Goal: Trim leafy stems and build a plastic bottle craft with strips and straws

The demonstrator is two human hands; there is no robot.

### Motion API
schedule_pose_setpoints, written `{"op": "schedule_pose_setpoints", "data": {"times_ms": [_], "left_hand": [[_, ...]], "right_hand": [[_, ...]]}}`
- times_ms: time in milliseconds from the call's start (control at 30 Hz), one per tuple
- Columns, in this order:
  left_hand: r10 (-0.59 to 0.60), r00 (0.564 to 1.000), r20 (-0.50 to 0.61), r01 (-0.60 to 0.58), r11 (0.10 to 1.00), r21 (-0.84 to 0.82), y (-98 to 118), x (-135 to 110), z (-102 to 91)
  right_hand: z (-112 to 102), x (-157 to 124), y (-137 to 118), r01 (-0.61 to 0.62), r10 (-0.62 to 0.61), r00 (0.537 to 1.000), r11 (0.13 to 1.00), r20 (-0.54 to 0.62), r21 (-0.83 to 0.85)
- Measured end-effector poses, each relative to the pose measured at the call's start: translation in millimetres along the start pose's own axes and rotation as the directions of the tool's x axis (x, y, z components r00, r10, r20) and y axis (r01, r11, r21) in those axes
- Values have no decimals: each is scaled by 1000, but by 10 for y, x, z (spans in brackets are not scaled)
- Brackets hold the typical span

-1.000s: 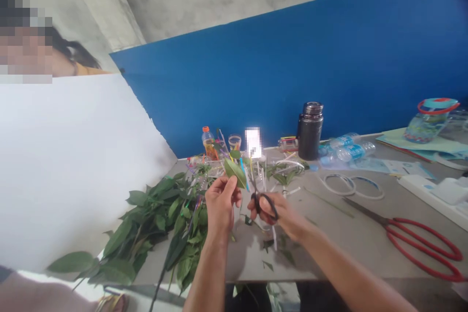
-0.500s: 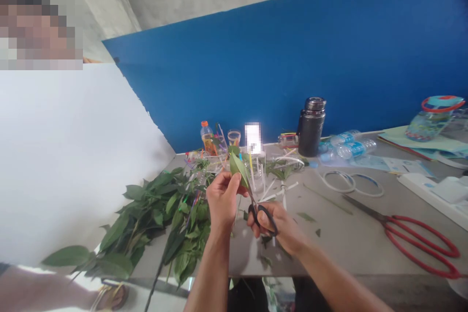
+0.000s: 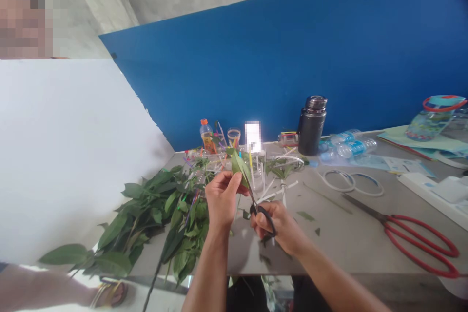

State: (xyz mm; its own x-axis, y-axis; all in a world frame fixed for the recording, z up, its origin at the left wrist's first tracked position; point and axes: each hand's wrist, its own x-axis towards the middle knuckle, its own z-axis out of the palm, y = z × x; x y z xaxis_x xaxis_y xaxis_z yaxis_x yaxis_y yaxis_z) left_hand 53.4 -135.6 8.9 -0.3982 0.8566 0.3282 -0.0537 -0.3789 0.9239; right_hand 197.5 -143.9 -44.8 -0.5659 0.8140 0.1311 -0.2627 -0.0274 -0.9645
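Between the thumb and fingers of my left hand [image 3: 224,199] a green leaf [image 3: 239,168] is pinched, its tip pointing up and away from me. My right hand [image 3: 276,224] grips small black-handled scissors [image 3: 263,219], with fingers in the loops. Their blades lie along the leaf's right edge, and whether they touch all of it I cannot tell. Small leaf scraps [image 3: 306,216] lie on the grey table [image 3: 329,253] below and right of my hands. Just left of my left hand is a heap of leafy branches [image 3: 146,209].
Large red-handled scissors [image 3: 417,239] lie at the right, near a white power strip [image 3: 426,200]. Behind stand a dark flask [image 3: 312,126], an orange-capped bottle [image 3: 207,136] and plastic bottles [image 3: 354,148]. White strips [image 3: 280,195] lie beyond my hands. Another person's foot [image 3: 113,294] shows at lower left.
The scissors' blades have come closer together along the leaf, and the right hand's fingers have drawn in. My left hand still pinches the leaf.
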Motion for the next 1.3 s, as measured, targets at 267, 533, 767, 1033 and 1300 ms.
{"op": "schedule_pose_setpoints", "data": {"times_ms": [267,533,767,1033,1300], "left_hand": [[-33,999,30,34,999,-5,33,20,-22],[-64,996,59,66,997,-31,34,30,-6],[-80,995,55,83,995,-55,52,60,-54],[-255,954,156,278,948,-155,120,101,-114],[-289,931,221,327,931,-161,115,36,-53]], "right_hand": [[4,2,-12,11,-12,1000,998,-15,-59],[79,19,-10,11,-11,999,1000,-47,0],[32,-61,-72,-17,18,1000,997,16,-76],[-188,-162,-178,-24,37,994,991,102,-131],[-168,-111,-91,-59,68,996,989,62,-137]]}}
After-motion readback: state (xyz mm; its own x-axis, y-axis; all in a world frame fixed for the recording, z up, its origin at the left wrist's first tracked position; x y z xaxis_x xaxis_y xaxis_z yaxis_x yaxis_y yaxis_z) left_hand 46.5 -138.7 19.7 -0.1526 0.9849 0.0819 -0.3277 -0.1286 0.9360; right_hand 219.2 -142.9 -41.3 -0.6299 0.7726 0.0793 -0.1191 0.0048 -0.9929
